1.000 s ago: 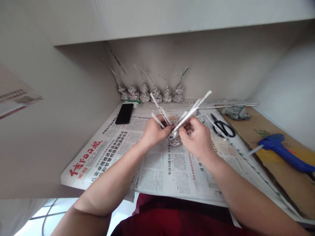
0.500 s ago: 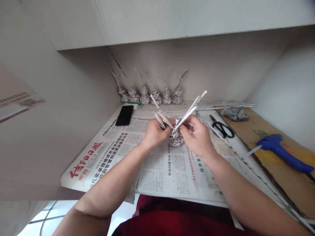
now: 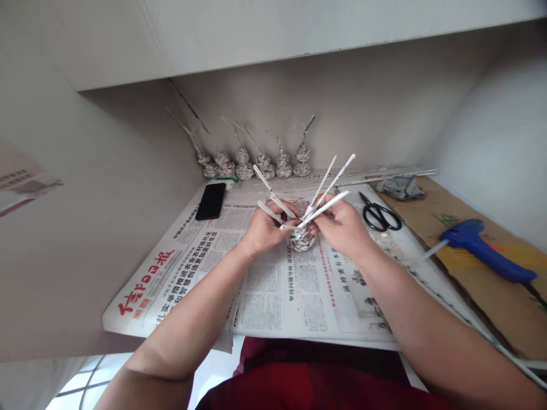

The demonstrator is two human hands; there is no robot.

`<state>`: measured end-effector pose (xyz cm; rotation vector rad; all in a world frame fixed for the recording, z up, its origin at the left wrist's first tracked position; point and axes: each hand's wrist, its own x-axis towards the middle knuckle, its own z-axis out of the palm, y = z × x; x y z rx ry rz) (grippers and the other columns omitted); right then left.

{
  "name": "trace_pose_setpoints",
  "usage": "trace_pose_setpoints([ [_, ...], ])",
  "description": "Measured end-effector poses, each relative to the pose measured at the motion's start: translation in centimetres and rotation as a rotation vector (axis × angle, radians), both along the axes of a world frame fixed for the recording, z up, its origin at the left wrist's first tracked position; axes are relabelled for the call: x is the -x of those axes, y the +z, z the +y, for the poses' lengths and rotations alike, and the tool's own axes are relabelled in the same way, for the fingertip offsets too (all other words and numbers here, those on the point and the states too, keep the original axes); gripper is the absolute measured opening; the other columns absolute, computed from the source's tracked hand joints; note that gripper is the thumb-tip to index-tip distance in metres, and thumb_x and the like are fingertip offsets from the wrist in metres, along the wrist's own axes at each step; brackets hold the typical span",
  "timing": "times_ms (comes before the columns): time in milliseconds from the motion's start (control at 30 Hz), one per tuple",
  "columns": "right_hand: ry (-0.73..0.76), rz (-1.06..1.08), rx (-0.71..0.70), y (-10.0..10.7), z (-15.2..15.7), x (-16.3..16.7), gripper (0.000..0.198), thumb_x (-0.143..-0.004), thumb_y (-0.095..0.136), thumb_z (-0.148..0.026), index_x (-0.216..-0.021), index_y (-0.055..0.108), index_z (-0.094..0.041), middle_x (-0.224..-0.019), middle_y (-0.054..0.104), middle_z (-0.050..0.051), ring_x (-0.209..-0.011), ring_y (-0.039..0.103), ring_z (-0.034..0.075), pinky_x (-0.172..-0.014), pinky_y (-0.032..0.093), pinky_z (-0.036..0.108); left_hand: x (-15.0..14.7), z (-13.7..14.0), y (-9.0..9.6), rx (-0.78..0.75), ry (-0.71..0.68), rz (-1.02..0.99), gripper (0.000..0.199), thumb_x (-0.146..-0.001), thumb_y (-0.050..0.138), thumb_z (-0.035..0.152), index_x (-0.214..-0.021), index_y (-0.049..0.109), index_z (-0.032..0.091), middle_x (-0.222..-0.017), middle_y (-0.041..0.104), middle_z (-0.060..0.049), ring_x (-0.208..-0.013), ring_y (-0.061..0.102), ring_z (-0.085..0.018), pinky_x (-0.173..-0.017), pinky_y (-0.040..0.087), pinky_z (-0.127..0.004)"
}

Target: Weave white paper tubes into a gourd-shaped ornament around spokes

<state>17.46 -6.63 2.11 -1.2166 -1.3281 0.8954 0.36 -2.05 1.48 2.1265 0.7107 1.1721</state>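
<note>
A small woven paper gourd [image 3: 301, 240] stands on the newspaper [image 3: 267, 296] between my hands. Several rolled paper sticks [image 3: 328, 209] fan up and outward from its top. My left hand [image 3: 265, 230] is closed at the gourd's left side, its fingers around the paper sticks there. On the right side my right hand [image 3: 339, 225] pinches the gourd's upper edge at the base of other sticks. The fingertips of both hands are partly hidden behind the sticks and the weave.
Several finished paper gourds [image 3: 244, 165] line the back wall. A black phone [image 3: 211, 201] lies at the left. Black scissors [image 3: 380, 216], a grey cloth [image 3: 400, 187] and a blue glue gun [image 3: 491, 250] on cardboard [image 3: 453, 285] are to the right. A shelf hangs overhead.
The paper sticks on the right have spread apart, and one now points lower to the right. Both hands stay at the gourd. The whole view has shifted slightly.
</note>
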Motion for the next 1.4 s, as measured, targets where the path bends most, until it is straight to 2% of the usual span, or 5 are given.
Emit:
trace_pose_setpoints([
  [133, -0.022, -0.12, -0.099, -0.4, 0.0, -0.4, 0.008, -0.078, 0.063, -0.021, -0.085, 0.059, -0.021, -0.068, 0.064, -0.002, -0.056, 0.062, 0.013, -0.054, 0.053, 0.026, -0.1, -0.1, -0.1, -0.014, 0.016, 0.013, 0.009, -0.078, 0.064, 0.019, -0.086, 0.067, 0.015, -0.084, 0.068, -0.005, -0.079, 0.063, -0.015, -0.075, 0.051, -0.027],
  [367, -0.049, 0.169, 0.069, -0.5, 0.5, 0.4, 0.011, -0.076, 0.065, -0.025, -0.074, 0.057, -0.019, -0.06, 0.063, -0.002, -0.048, 0.058, 0.01, -0.047, 0.054, 0.024, 0.4, 0.3, 0.1, -0.159, -0.064, 0.095, 0.009, -0.08, 0.057, 0.013, -0.086, 0.064, 0.016, -0.087, 0.067, -0.006, -0.083, 0.063, -0.016, -0.081, 0.05, -0.03],
  [700, -0.069, 0.144, 0.061, -0.3, 0.5, 0.4, 0.006, -0.077, 0.061, -0.018, -0.074, 0.055, -0.02, -0.061, 0.062, -0.003, -0.046, 0.056, 0.01, -0.047, 0.051, 0.024, 0.4, 0.1, 0.2, -0.201, -0.05, 0.065, 0.015, -0.079, 0.055, 0.007, -0.084, 0.065, 0.016, -0.086, 0.07, -0.006, -0.085, 0.065, -0.016, -0.082, 0.051, -0.029],
  [1033, -0.111, 0.007, -0.105, -0.9, -0.1, 1.0, 0.011, -0.079, 0.064, -0.03, -0.078, 0.057, -0.022, -0.061, 0.06, -0.003, -0.048, 0.056, 0.011, -0.044, 0.045, 0.024, 0.8, -0.5, 1.5, -0.283, -0.129, 0.234, 0.018, -0.084, 0.052, 0.01, -0.085, 0.068, 0.019, -0.088, 0.071, -0.005, -0.085, 0.065, -0.015, -0.08, 0.051, -0.029],
  [1400, -0.065, 0.023, -0.007, -0.7, 0.0, 0.8, 0.01, -0.081, 0.06, -0.029, -0.078, 0.056, -0.021, -0.062, 0.063, -0.002, -0.049, 0.058, 0.012, -0.048, 0.047, 0.025, 0.9, -0.2, 1.1, -0.202, -0.19, 0.147, 0.017, -0.088, 0.055, 0.016, -0.087, 0.072, 0.02, -0.095, 0.072, -0.006, -0.088, 0.067, -0.015, -0.082, 0.052, -0.029],
])
